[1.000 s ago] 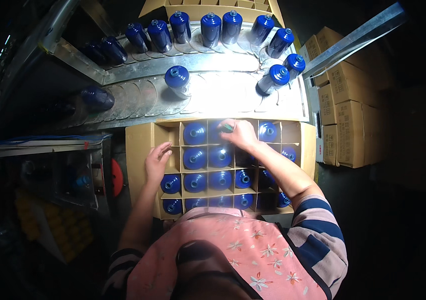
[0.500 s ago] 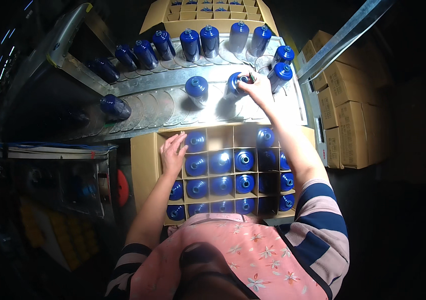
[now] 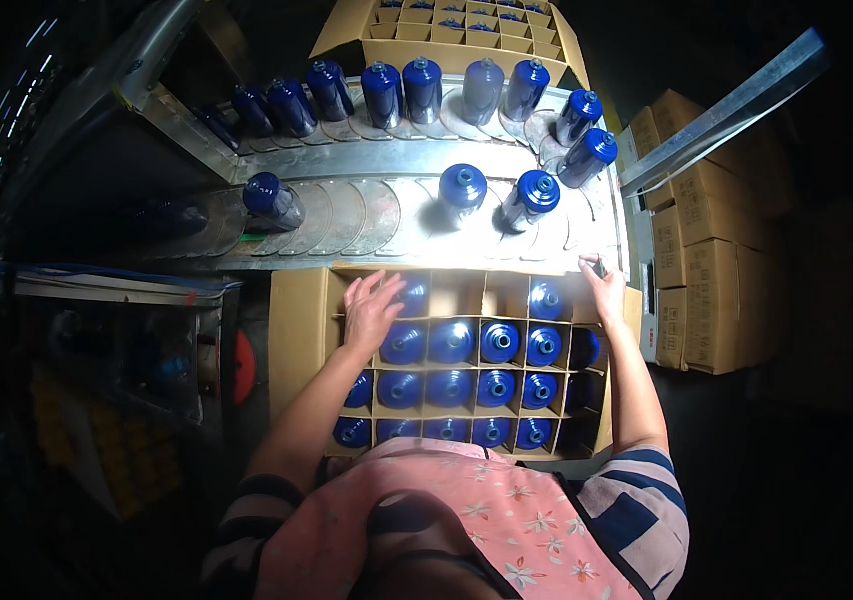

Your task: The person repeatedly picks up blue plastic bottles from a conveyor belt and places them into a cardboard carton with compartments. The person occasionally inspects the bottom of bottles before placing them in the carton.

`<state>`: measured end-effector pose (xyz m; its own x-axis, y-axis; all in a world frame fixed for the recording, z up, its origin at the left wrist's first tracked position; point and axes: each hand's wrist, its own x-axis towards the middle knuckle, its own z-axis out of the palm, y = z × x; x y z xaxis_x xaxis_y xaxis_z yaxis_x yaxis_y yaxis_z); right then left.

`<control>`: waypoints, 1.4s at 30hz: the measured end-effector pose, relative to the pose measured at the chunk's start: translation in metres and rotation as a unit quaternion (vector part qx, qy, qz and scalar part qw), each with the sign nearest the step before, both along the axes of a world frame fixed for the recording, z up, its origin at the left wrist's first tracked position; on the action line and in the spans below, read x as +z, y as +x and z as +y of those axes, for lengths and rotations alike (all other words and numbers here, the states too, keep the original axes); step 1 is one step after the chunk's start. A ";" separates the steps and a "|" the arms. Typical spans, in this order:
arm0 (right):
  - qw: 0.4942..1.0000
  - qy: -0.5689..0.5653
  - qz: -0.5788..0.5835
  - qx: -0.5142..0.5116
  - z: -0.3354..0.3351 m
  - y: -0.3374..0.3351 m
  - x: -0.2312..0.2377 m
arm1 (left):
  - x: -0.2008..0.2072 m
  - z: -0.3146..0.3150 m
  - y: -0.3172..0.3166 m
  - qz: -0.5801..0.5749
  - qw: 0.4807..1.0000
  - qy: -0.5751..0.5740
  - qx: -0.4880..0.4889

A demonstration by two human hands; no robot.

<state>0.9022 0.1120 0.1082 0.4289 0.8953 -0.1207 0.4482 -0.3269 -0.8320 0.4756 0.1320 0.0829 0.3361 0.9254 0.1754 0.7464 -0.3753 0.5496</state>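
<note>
My left hand (image 3: 374, 312), fingers spread, hovers over the far left part of an open cardboard box (image 3: 298, 345) with dividers, beside a blue bottle (image 3: 412, 296) in one of its cells. At the box's far right corner is my right hand (image 3: 603, 292), its fingertips pinched round a small dark slender object (image 3: 600, 267) whose kind I cannot make out. Many cells hold blue bottles, seen from above by their open necks. Just beyond the box, a blue bottle (image 3: 534, 198) and a paler blue one (image 3: 463, 188) stand on the conveyor (image 3: 386, 222); neither is touched.
More blue bottles (image 3: 382, 95) line the conveyor's far lane, curving round at the right. Another divided box (image 3: 426, 50) stands behind it. Stacked cartons (image 3: 711, 300) and a slanted metal bar (image 3: 726, 110) are at the right. A red round part (image 3: 244, 367) sits left of the box.
My right hand has left the bottle on the conveyor and drawn back to the box's far right corner. The near-lane bottles have shifted right. My left hand stays near the box's left side.
</note>
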 end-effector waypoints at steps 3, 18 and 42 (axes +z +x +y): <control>0.999 -0.034 -0.008 0.002 -0.044 0.022 -0.020 | -0.002 -0.004 0.010 0.027 0.999 -0.011 0.019; 0.999 0.016 -0.015 0.026 -0.041 -0.012 -0.026 | 0.010 0.020 -0.003 0.030 0.999 0.023 0.029; 0.959 0.244 0.078 0.123 0.015 -0.057 0.155 | 0.000 0.014 -0.004 0.001 0.998 0.009 0.055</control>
